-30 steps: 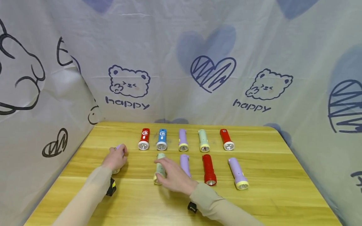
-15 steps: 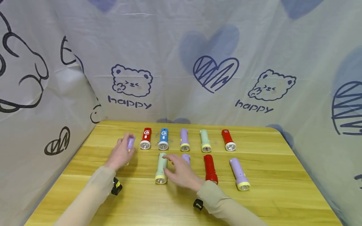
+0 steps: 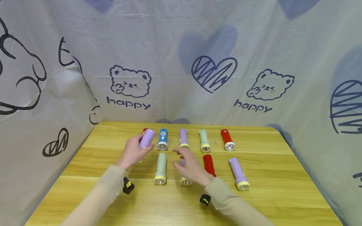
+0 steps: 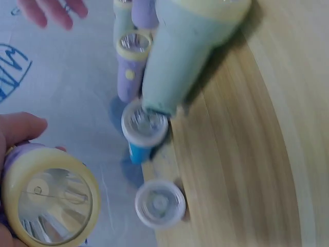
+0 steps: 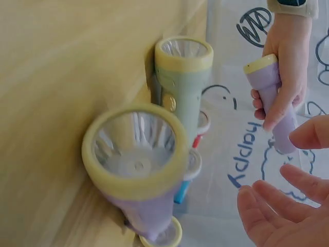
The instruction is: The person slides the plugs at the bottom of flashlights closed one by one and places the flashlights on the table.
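My left hand grips a purple flashlight with a cream rim, raised above the table and partly covering a red flashlight behind it. In the right wrist view the fingers wrap round its purple barrel. My right hand hovers with spread, loosely bent fingers over another purple flashlight in the front row and holds nothing. To that one's left lies a mint green flashlight; to its right, a red flashlight is partly hidden by the right wrist.
Along the back lie a blue flashlight, a purple one, a mint one and a red one. Another purple flashlight lies at front right. Printed cloth hangs behind the wooden table.
My left hand has lifted the purple flashlight from the table's left side and carried it right. My right hand has moved right, from over the mint flashlight to the purple one.
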The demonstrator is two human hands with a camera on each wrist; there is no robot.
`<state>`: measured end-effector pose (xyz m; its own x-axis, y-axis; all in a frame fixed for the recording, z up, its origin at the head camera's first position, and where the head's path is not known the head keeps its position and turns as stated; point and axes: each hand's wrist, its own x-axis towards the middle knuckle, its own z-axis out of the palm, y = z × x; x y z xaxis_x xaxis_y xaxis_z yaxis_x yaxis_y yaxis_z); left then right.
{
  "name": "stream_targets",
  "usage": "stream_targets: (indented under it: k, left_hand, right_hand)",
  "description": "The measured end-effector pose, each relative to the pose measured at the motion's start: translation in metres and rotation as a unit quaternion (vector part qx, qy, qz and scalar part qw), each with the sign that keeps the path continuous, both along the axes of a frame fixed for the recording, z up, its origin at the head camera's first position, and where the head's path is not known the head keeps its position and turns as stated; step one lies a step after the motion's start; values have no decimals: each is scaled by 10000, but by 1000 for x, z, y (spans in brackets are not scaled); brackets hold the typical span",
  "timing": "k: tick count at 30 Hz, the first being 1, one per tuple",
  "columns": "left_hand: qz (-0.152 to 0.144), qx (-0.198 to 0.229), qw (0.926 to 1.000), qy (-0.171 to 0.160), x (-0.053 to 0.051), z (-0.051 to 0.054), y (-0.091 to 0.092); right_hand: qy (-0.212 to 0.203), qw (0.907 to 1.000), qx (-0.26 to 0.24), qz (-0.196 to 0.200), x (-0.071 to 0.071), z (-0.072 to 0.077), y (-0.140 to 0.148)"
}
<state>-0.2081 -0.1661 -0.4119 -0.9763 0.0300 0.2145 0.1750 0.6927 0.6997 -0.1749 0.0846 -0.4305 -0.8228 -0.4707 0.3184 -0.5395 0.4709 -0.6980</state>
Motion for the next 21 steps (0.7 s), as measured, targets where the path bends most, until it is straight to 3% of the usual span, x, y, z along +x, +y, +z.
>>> stream_targets:
  k: [5,9,14,21]
  left_hand:
    - [-405,-69,9984,385,1,-1,20]
    - [-669,-77,9954,676,3,1,34]
    - [-1104,-24,9895,931,7,1,47]
    - [-1430,-509,9795,1321,8,-5,61]
  right_hand:
    - [160,9992,-256,-254,-3,6,10]
    - [621,9954,-633,-373,-5,10,17]
    - [1343,9844,-1051,-426,-6,12,23]
    - [2104,9678,-1303,-453,-7,14,27]
